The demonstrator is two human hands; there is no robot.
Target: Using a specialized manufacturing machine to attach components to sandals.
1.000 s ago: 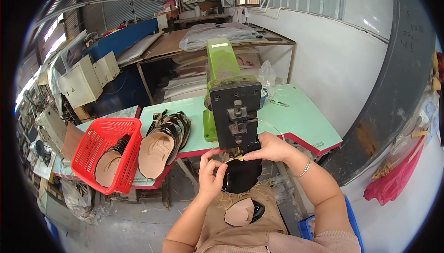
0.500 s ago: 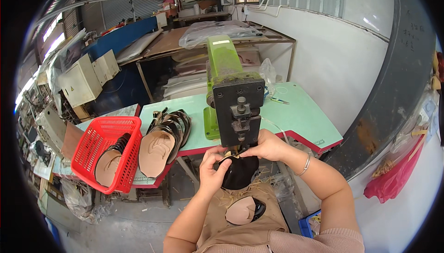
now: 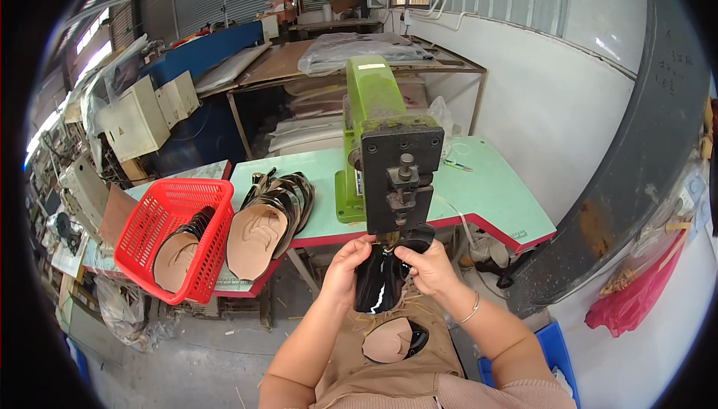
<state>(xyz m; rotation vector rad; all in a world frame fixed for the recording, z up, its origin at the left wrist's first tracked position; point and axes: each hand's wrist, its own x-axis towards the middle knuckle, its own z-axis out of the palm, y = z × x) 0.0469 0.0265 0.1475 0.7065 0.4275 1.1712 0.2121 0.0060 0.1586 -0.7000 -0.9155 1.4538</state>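
Observation:
Under the head of a green machine (image 3: 372,91) with a black front plate (image 3: 389,177), I hold a glossy black shoe upper (image 3: 370,286). My left hand (image 3: 342,271) is closed on its left edge, thumb and fingers pinching near the top. On the other side, my right hand (image 3: 432,268) grips the upper with the thumb pressed on it. A black curved strap part rises beside my right fingers. The working tip of the machine sits between both hands, mostly hidden. On my lap lies another upper (image 3: 387,340), beige lining showing.
A red basket (image 3: 217,263) holding several uppers stands on the left of the green table (image 3: 314,177), beside a stack of black uppers (image 3: 258,238). Small snips (image 3: 458,165) lie behind the machine. At lower right is a blue bin (image 3: 552,349); scraps litter my apron.
The upper has turned so its glossy black outside and strap show, where a pale edge showed before. My right hand has moved lower, off the plate's side; my left shifted slightly.

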